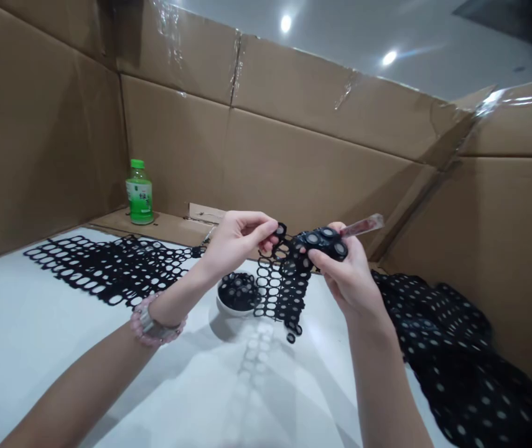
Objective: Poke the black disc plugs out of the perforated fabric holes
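Between my hands a strip of black fabric [270,289] hangs above the white table, partly open ring mesh and partly filled with pale round dots. My left hand [247,236] is closed in a pinch at a small black ring-shaped piece [281,231] by the strip's upper edge; whether that piece is still joined cannot be made out. My right hand [347,267] grips the bunched dotted part of the fabric. From that hand sticks out a slim clear stick with reddish marks [363,225]; its other end is hidden. Below stands a white bowl [235,311] heaped with small black dotted pieces.
Black ring mesh [121,267] lies spread on the table [172,398] at left. A large heap of black dotted fabric [462,361] covers the right side. A green-capped bottle [140,196] stands in the back left corner. Cardboard walls [294,155] enclose the table.
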### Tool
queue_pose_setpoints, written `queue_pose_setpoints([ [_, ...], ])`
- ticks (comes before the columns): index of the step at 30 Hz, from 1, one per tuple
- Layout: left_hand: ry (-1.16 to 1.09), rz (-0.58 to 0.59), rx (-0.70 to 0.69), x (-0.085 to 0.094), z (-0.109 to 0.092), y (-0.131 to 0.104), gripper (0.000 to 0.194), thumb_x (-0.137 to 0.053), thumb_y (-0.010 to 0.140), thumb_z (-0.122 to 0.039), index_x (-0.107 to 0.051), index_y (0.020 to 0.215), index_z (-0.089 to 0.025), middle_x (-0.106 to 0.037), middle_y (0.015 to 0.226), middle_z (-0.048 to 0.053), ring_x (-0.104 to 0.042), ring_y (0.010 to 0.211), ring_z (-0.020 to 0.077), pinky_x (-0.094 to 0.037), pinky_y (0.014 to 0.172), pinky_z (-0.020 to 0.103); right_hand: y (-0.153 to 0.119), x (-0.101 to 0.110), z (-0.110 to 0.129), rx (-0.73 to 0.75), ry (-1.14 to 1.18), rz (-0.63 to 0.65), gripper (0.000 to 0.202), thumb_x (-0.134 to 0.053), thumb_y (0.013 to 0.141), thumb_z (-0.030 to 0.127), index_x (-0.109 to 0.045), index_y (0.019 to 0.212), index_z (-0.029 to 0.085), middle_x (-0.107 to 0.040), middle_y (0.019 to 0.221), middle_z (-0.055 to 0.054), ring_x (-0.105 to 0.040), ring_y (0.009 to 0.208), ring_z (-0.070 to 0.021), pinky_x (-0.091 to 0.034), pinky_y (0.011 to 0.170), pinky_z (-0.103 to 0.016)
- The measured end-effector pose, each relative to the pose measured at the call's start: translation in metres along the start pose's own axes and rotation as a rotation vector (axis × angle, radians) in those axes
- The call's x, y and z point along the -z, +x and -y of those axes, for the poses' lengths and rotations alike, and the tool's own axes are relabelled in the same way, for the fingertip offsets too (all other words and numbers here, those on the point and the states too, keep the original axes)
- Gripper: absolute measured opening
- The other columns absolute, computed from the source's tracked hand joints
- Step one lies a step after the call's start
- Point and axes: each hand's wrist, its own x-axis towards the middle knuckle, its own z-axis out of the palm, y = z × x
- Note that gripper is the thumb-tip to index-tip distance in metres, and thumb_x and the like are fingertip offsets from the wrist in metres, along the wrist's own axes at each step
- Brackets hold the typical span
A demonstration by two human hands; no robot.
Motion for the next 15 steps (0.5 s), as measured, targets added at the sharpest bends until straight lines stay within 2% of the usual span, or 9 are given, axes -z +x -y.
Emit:
queue_pose_setpoints([
  [2, -0.012, -0.092, 0.014, 0.014, 0.007, 0.009, 0.022, -0.063, 0.077, -0.034, -0.064, 0.071, -0.013, -0.061, 0.058, 0.0, -0.053, 0.046, 0.0072, -0.046, 0.046, 0.018, 0.002, 0.007, 0.002, -0.008, 0.013, -0.021, 0.044, -0.072, 0.054, 0.021, -0.036, 0.078, 0.027, -0.053, 0.068, 0.006, -0.058, 0.064, -0.0158, -0.045, 0.062, -0.03],
  [4, 0.042, -0.251, -0.005, 0.032, 0.015, 0.018, 0.025, -0.06, 0.078, -0.038, -0.061, 0.073, -0.013, -0.059, 0.058, 0.0, -0.051, 0.044, 0.007, -0.044, 0.045, 0.018, 0.002, 0.016, 0.006, 0.026, 0.021, -0.075, 0.043, -0.073, 0.055, 0.021, -0.037, 0.078, 0.027, -0.055, 0.067, 0.006, -0.06, 0.065, -0.016, -0.046, 0.062, -0.029],
  [5, 0.135, -0.317, -0.035, 0.04, 0.021, 0.021, 0.027, -0.056, 0.081, -0.039, -0.059, 0.074, -0.014, -0.059, 0.059, 0.001, -0.052, 0.045, 0.0075, -0.043, 0.045, 0.018, 0.002, 0.019, 0.008, 0.042, 0.025, -0.099, 0.043, -0.073, 0.055, 0.02, -0.038, 0.079, 0.027, -0.056, 0.068, 0.006, -0.062, 0.067, -0.0161, -0.047, 0.063, -0.029],
  [6, 0.313, -0.291, -0.049, 0.047, 0.026, 0.023, 0.028, -0.05, 0.084, -0.038, -0.059, 0.076, -0.013, -0.061, 0.063, 0.003, -0.054, 0.05, 0.0091, -0.043, 0.048, 0.019, 0.001, 0.021, 0.01, 0.049, 0.03, -0.111, 0.043, -0.075, 0.056, 0.02, -0.039, 0.079, 0.027, -0.056, 0.068, 0.006, -0.063, 0.067, -0.0164, -0.047, 0.063, -0.028],
  [8, 0.699, -0.023, -0.041, 0.054, 0.038, 0.023, 0.029, -0.043, 0.087, -0.035, -0.061, 0.078, -0.013, -0.065, 0.07, 0.006, -0.059, 0.061, 0.0122, -0.044, 0.054, 0.021, 0.0, 0.023, 0.013, 0.025, 0.047, -0.096, 0.045, -0.077, 0.056, 0.021, -0.04, 0.081, 0.027, -0.058, 0.069, 0.006, -0.066, 0.071, -0.0181, -0.049, 0.064, -0.029],
  [10, 0.909, 0.241, -0.01, 0.051, 0.05, 0.019, 0.025, -0.048, 0.084, -0.031, -0.064, 0.073, -0.015, -0.067, 0.069, 0.005, -0.06, 0.064, 0.0142, -0.043, 0.057, 0.022, 0.0, 0.021, 0.014, -0.02, 0.073, -0.064, 0.047, -0.079, 0.056, 0.024, -0.041, 0.082, 0.027, -0.061, 0.071, 0.005, -0.068, 0.075, -0.0207, -0.051, 0.065, -0.031],
  [12, 0.969, 0.379, 0.022, 0.042, 0.062, 0.012, 0.018, -0.057, 0.077, -0.026, -0.066, 0.066, -0.017, -0.068, 0.064, 0.004, -0.061, 0.062, 0.0157, -0.041, 0.057, 0.022, 0.0, 0.019, 0.013, -0.05, 0.088, -0.035, 0.047, -0.079, 0.056, 0.026, -0.041, 0.083, 0.027, -0.064, 0.074, 0.004, -0.069, 0.079, -0.0223, -0.052, 0.067, -0.032],
  [15, 1.053, 0.508, 0.07, 0.031, 0.077, 0.005, 0.008, -0.064, 0.069, -0.022, -0.069, 0.063, -0.02, -0.07, 0.067, 0.004, -0.063, 0.063, 0.0179, -0.04, 0.057, 0.023, 0.0, 0.019, 0.012, -0.065, 0.085, -0.001, 0.046, -0.08, 0.058, 0.028, -0.041, 0.082, 0.026, -0.066, 0.075, 0.002, -0.069, 0.083, -0.0232, -0.053, 0.066, -0.032],
])
